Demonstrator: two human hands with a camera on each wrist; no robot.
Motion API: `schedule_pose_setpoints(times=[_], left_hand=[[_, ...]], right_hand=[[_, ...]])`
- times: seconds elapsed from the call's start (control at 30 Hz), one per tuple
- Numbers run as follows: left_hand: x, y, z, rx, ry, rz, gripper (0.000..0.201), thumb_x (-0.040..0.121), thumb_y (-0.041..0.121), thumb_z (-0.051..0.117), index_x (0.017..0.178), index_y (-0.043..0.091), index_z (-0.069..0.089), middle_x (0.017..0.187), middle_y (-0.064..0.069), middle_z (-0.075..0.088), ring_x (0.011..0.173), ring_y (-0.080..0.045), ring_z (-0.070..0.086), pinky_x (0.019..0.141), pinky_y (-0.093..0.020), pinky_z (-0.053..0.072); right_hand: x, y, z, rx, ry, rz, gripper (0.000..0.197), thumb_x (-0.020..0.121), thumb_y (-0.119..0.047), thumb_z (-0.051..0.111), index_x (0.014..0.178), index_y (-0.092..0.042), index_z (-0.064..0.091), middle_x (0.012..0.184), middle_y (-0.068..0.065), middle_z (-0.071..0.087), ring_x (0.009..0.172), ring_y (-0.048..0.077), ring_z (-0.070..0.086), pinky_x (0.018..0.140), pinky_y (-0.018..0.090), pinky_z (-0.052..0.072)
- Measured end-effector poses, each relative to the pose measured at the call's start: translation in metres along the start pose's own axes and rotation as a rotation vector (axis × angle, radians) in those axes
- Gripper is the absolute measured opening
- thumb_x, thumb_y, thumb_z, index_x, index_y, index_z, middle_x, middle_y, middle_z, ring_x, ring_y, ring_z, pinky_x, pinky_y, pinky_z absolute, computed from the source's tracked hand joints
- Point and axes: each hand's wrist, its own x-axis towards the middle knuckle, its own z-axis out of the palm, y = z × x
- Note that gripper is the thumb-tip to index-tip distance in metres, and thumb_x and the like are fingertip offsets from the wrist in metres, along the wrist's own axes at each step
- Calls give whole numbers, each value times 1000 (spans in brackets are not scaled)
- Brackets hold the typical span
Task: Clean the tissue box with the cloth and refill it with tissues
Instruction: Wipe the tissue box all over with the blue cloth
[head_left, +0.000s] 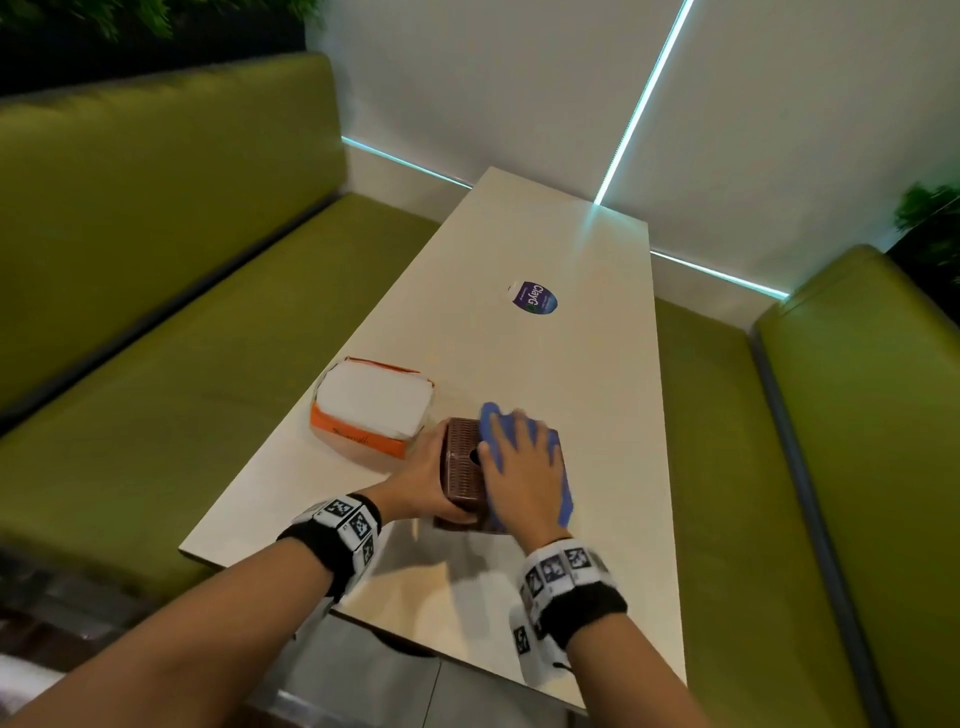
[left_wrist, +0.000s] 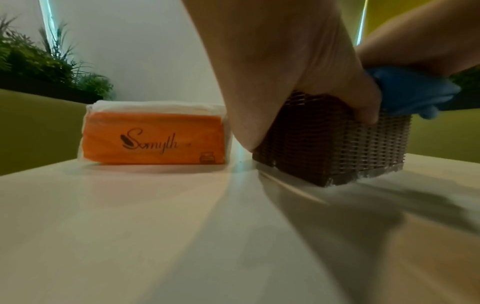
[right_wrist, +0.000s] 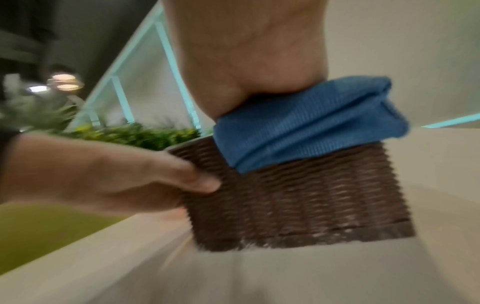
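Tissue pack (head_left: 371, 408) left of tissue box (head_left: 462, 462) on table (head_left: 597, 415); cloth (head_left: 491, 423) atop box.

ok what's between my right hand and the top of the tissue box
The blue cloth, pressed flat under the right hand on top of the brown woven tissue box. The head view and right wrist view show it.

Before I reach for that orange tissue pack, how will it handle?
The tissue pack is probably soft and squashy: thin film wrap over stacked white tissues. Likely light for its size. It lies low and flat on the table, so tipping or rolling seems unlikely.
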Motion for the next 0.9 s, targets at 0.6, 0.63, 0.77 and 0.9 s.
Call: schedule_pose_setpoints(times=[0.6,0.63,0.77,0.9], left_hand=[[-2,-12,7,-111,-3,-65,129,40,45,87,145,17,17,147,-1,30,138,-16,34,117,-38,29],[-3,-9,6,-113,-1,-77,128,40,44,86,144,19,17,144,0,29,136,-17,33,117,-37,30],[1,-12,9,-117,48,-31,124,42,39,88,144,18,20,137,5,29,131,-14,30,112,-32,30],[4,-16,4,-183,-129,-111,79,67,5,84,133,5,39,116,4,48,103,18,49,97,-17,37]], right_hand=[[-25,15,-2,63,-174,-400,59,95,-57,12,150,-38,25,161,-11,12,149,14,-1,123,39,7],[-16,16,-4,51,-185,-369,54,97,-54,16,149,-40,25,161,-12,12,150,16,2,123,40,7],[11,-4,-2,63,-116,-131,46,103,-45,24,148,-40,28,162,-6,12,149,28,9,120,44,12],[-28,-5,16,33,-21,-396,47,102,-45,27,148,-34,33,159,-3,26,148,27,19,118,41,22]])
